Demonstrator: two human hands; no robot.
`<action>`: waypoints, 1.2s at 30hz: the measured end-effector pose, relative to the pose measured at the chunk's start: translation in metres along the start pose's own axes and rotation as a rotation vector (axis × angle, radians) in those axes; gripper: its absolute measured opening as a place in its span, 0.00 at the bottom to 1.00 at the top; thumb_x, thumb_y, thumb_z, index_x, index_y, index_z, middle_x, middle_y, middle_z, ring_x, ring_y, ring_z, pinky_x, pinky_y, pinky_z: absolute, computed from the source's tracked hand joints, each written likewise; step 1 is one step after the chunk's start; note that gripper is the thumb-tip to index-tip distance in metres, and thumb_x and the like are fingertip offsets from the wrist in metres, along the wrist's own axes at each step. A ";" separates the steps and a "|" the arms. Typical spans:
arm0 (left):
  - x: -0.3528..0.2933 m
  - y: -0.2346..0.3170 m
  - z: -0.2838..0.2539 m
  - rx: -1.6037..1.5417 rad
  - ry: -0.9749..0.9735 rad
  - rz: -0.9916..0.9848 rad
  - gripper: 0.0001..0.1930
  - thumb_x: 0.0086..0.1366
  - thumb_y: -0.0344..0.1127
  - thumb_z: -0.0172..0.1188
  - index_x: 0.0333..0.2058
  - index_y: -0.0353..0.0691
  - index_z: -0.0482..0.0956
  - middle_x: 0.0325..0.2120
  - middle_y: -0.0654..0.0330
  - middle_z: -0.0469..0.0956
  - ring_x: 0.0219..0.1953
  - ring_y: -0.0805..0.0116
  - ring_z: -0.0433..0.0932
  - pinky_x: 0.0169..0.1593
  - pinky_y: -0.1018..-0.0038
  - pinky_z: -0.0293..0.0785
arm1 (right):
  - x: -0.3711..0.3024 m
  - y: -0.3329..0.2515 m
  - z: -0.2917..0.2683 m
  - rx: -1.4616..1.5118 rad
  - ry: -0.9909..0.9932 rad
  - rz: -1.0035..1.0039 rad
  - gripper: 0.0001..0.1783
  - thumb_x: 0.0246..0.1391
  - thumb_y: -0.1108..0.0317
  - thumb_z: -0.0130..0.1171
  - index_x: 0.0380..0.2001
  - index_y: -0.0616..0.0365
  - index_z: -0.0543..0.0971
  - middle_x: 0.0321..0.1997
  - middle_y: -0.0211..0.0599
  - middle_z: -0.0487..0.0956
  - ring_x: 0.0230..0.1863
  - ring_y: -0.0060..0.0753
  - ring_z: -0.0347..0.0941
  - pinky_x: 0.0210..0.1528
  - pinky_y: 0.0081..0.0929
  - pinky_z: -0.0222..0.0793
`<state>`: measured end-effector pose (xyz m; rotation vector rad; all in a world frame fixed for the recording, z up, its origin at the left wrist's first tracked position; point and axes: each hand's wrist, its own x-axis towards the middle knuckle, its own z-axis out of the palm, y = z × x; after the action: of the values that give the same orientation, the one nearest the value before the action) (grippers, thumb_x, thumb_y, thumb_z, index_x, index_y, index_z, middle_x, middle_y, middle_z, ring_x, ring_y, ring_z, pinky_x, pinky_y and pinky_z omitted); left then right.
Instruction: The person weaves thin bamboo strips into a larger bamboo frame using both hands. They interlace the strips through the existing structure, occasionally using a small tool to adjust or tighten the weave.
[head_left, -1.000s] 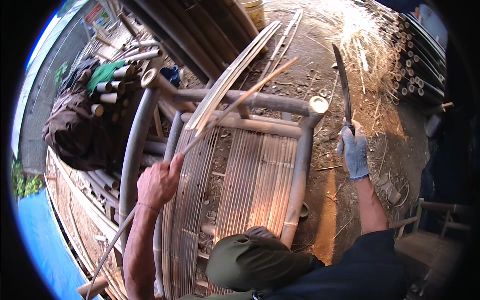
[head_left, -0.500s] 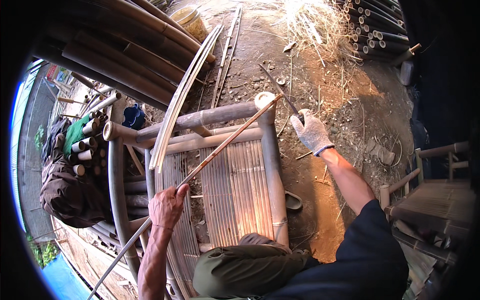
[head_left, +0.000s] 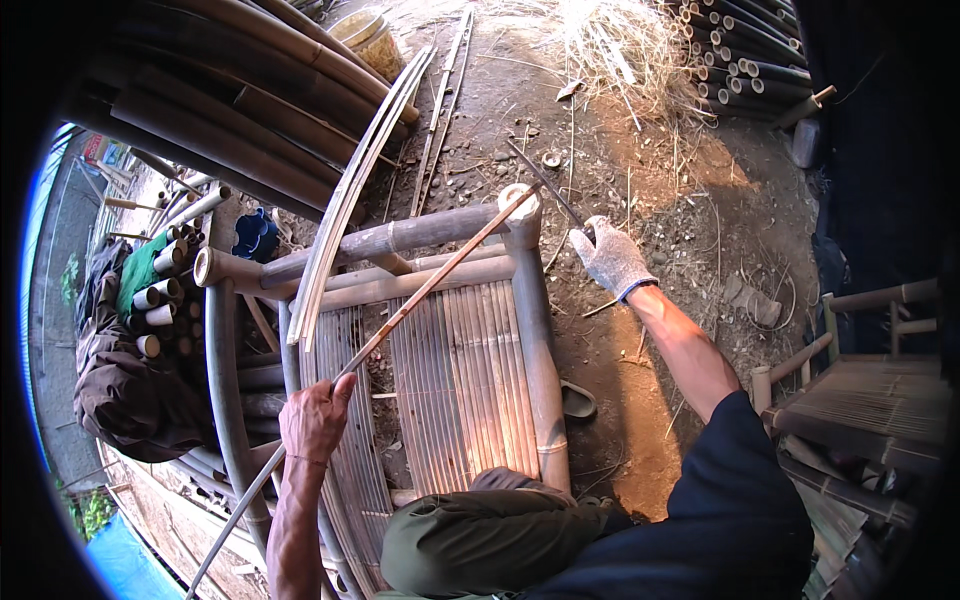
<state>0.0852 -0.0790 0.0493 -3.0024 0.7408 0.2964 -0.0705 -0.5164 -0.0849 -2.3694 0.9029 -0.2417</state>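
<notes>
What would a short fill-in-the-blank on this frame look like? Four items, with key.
1. The right hand, holding the knife, wears a ____.
2. The ____ hand grips the bamboo strip.
3. Beside the dark fabric, the cloth by the cut pole ends is ____.
4. The sheet at the picture's lower left is ____.

Missing words: glove; left; green; blue.

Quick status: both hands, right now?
Left hand: closed, bare, holding a long thin bamboo strip.
Right hand: closed, gloved, holding a long-bladed knife.
</notes>
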 end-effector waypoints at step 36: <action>0.027 -0.019 -0.014 -0.572 -0.722 -0.130 0.41 0.67 0.74 0.38 0.11 0.42 0.68 0.07 0.67 0.62 0.09 0.75 0.61 0.14 0.74 0.57 | 0.010 -0.010 -0.022 -0.064 -0.109 -0.009 0.24 0.61 0.49 0.55 0.36 0.63 0.74 0.31 0.55 0.80 0.35 0.58 0.79 0.41 0.47 0.73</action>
<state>0.1200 -0.0756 0.0574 -2.9867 0.4212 1.7094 -0.0649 -0.5270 -0.0614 -2.4200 0.8608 -0.0870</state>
